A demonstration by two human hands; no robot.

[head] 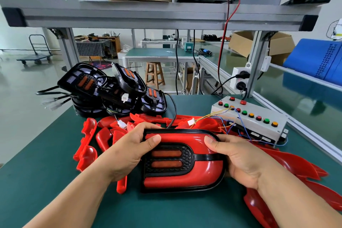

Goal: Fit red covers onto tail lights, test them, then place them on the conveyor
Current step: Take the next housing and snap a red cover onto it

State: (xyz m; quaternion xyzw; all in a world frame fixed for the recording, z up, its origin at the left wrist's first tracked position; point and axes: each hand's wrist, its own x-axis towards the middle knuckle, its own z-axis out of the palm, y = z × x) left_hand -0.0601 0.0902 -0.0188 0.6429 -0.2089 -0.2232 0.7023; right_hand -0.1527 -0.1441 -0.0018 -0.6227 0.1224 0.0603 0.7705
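Both hands are clamped on the same light [188, 153]. The left hand [127, 153] has its near-left end and the right hand [240, 161] its right end, fingers wrapped underneath and thumbs [154, 139] pressing on top of the cover [185, 177]. The light is right in front of the person, low over the bench [37, 187]. I can't tell if the bottom edge is resting on it or just off it.

The cover looks seated to me, but here's what I'd worry about:

- Both thumbs are on the top arm only. If the bottom arm isn't clipped in, it could pop loose later, and you wouldn't see that from here.
- The lead [174, 113] runs up from the light toward the stack [111, 89] of bare lights. I can't see where it ends. Lift the light too fast and it could snag and pull that stack over.
- The loose covers [87, 144] are crowded close on both sides, and some are under the right forearm. One sweep of the arm and they're off the bench.
- The plug [191, 122] on the box [259, 122] is lying among covers and thin coloured wires, so it'd be easy to grab or yank the wrong thing.
- The amber strips look unlit, so it's probably untested. Putting it on the belt [299, 94] now would skip a step.
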